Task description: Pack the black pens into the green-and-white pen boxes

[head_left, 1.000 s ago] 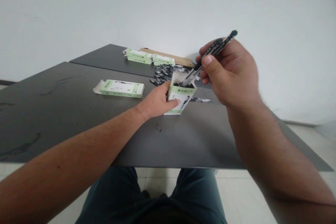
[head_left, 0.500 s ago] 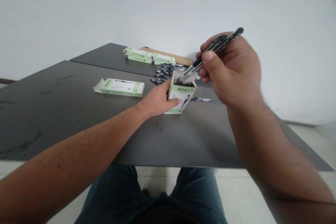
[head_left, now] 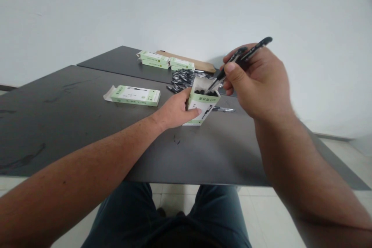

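My left hand (head_left: 180,110) is wrapped round a green-and-white pen box (head_left: 205,109) that stands tilted on the table with its top open. Dark pen ends (head_left: 200,92) show inside the box's mouth. Between thumb and fingers, my right hand (head_left: 254,77) pinches black gel pens (head_left: 232,63), at least two, slanting down to the left. Their clear lower ends reach the opening of the box; whether they touch the pens inside I cannot tell. Behind the box lies a heap of loose pens (head_left: 181,79), and a single pen (head_left: 225,109) rests to its right, partly hidden by the box.
Another pen box (head_left: 136,95) lies flat to the left with its end flap open. Stacked pen boxes (head_left: 155,59) sit at the back, beside a brown cardboard piece (head_left: 200,64). The dark table (head_left: 95,131) has a seam across it, with a white wall behind.
My right hand has dropped slightly, and the pens' lower ends have shifted right in the box's mouth. The box leans a little more to the right, still in my left hand.
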A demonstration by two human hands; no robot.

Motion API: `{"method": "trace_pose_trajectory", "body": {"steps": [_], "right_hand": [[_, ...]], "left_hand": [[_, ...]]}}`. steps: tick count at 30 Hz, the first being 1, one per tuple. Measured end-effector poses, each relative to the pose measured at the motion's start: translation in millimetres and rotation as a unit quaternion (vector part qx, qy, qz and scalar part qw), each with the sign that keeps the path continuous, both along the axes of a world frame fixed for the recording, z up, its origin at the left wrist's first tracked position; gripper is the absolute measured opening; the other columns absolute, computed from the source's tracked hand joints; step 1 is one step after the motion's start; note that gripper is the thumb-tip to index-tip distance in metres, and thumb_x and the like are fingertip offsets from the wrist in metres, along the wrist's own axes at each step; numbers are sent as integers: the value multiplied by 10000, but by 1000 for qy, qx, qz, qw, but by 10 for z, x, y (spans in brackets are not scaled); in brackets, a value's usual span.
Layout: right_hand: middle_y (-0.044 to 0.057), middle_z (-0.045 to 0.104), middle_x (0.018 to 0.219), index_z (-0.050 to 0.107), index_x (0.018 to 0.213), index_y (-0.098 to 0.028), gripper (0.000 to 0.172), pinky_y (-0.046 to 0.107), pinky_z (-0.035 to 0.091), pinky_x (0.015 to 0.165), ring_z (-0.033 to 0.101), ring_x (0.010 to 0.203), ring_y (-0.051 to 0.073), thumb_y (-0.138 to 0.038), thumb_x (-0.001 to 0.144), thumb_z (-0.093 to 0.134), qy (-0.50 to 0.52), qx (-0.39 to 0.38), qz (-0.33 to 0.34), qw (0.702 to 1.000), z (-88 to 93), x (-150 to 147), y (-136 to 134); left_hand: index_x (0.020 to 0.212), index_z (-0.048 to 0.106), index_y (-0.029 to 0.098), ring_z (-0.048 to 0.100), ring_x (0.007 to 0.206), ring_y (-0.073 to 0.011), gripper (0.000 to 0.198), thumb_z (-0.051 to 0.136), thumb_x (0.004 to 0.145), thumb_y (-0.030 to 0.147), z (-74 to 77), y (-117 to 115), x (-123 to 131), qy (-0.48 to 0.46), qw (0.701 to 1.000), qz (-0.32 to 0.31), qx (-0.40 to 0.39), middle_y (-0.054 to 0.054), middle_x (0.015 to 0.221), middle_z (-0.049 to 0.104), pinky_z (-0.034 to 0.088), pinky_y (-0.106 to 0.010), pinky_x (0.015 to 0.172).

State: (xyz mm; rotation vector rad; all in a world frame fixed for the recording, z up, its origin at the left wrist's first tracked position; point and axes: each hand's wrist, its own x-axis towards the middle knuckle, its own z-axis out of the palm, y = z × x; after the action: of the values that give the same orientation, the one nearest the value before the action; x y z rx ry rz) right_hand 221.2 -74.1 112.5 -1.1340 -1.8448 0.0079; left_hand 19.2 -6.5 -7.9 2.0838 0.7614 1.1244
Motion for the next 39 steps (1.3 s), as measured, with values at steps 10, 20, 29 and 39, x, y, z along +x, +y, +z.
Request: {"method": "trace_pose_trajectory", "body": {"steps": [10, 20, 29, 39], "right_hand": [[90, 759, 1099, 668, 1234, -247, 381, 492, 652, 891, 766, 1119, 344, -575, 1101, 527, -107, -29, -35, 993, 2, -123, 4], [80, 757, 914, 717, 1043, -215, 218, 465, 632, 878, 750, 978, 320, -426, 1010, 677, -159, -51, -39, 985, 110, -38, 170], [35, 740, 899, 702, 1191, -229, 406, 355, 614, 709, 752, 820, 232, -592, 1012, 681, -74, -80, -14, 994, -5, 61, 244], [82, 771, 1165, 748, 1263, -280, 319, 458, 640, 920, 750, 1004, 271, -503, 1063, 640, -91, 90, 21, 992, -13, 25, 180]], "left_hand": [[1364, 635, 201, 771, 1161, -281, 550, 771, 837, 281, -16, 14, 17, -7, 1000, -7, 4, -85, 1275, 796, 616, -465, 1066], [1365, 625, 201, 773, 1125, -270, 534, 759, 856, 290, 0, 5, 15, 9, 1000, 4, 13, -81, 1266, 795, 618, -437, 1030], [1326, 624, 199, 771, 1026, -252, 496, 763, 861, 305, 25, -6, -2, 31, 999, 13, 18, -62, 1171, 801, 619, -400, 939], [1325, 624, 195, 776, 1073, -272, 489, 753, 869, 315, -18, 14, 7, 15, 1000, 4, 20, -77, 1217, 800, 628, -423, 961]]}}
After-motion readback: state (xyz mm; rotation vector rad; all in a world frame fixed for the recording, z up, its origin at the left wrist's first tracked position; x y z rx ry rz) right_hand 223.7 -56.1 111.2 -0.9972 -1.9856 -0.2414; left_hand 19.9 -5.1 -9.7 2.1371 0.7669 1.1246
